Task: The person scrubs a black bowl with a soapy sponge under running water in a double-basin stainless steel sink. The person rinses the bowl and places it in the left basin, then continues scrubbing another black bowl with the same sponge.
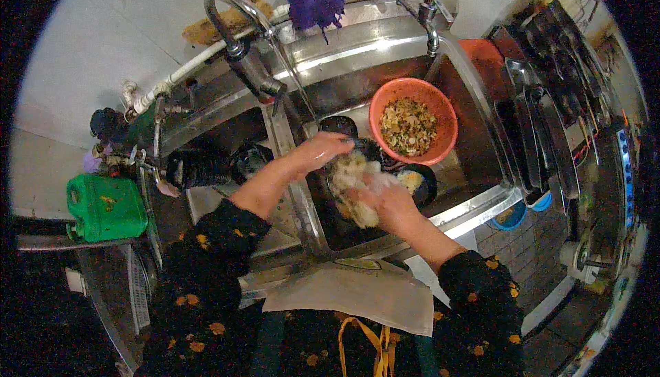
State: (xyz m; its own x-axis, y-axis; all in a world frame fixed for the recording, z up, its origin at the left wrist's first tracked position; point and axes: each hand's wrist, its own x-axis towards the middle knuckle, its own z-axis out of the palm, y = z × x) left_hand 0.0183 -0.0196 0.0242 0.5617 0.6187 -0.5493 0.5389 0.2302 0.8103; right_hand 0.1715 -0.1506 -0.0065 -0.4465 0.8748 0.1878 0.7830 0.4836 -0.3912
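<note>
My left hand [324, 151] is wet and grips the rim of a dark dish [367, 146] over the right sink basin. My right hand [388, 197] is blurred and presses a pale, soapy-looking cloth [356, 191] against the dish, which the cloth mostly covers. Another dark bowl [337, 125] sits just behind my left hand. Beyond my right hand lies a black dish [425, 186] with something pale yellow in it. An orange plastic basin [447, 137] holding chopped food scraps [410, 127] stands at the back right of the sink.
A chrome gooseneck faucet [260, 80] stands at the divider; a thin stream falls behind my left hand. Black cookware [252, 160] fills part of the left basin. A green jug [107, 206] stands left, stacked dark trays [546, 134] right. A purple cloth [313, 1] hangs on the pipe.
</note>
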